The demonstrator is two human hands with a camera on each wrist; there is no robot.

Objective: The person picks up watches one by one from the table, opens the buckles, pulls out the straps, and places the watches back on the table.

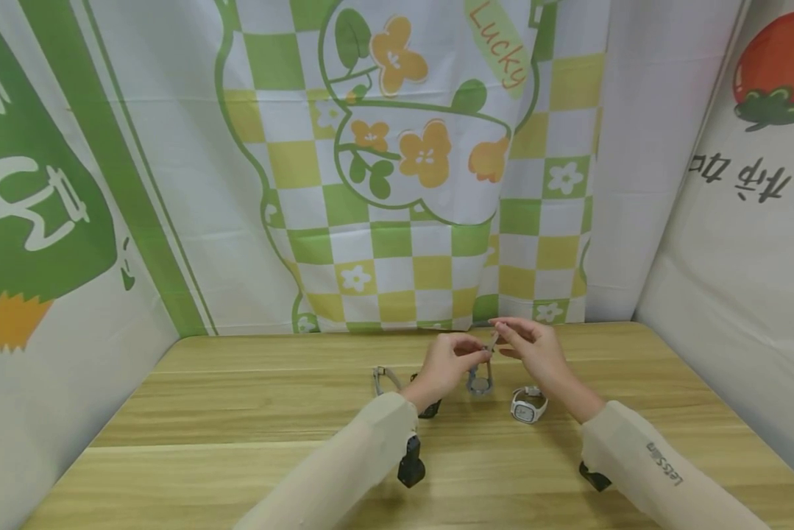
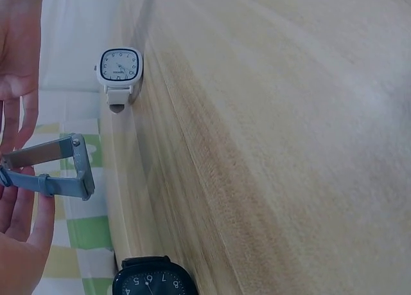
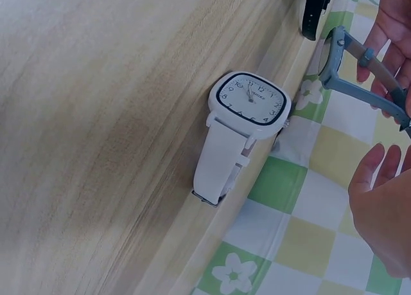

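A blue-grey wristwatch [image 1: 480,385] hangs face down between my two hands, its strap forming a loop in the left wrist view. My left hand [image 1: 448,362] pinches the strap near the buckle between thumb and fingers. At the strap's upper end, my right hand [image 1: 536,352] pinches the tip with thumb and forefinger; its other fingers are spread. The right wrist view shows the watch's case [image 3: 332,57] and fastened strap side-on, with the buckle partly cut off at the frame edge.
A white watch [image 1: 525,411] stands on the wooden table [image 1: 251,412] below my right hand. A black watch [image 2: 154,283] sits under my left wrist, partly covered. Left of it lies a grey-strapped watch [image 1: 386,377]. A patterned curtain [image 1: 397,272] hangs behind the table.
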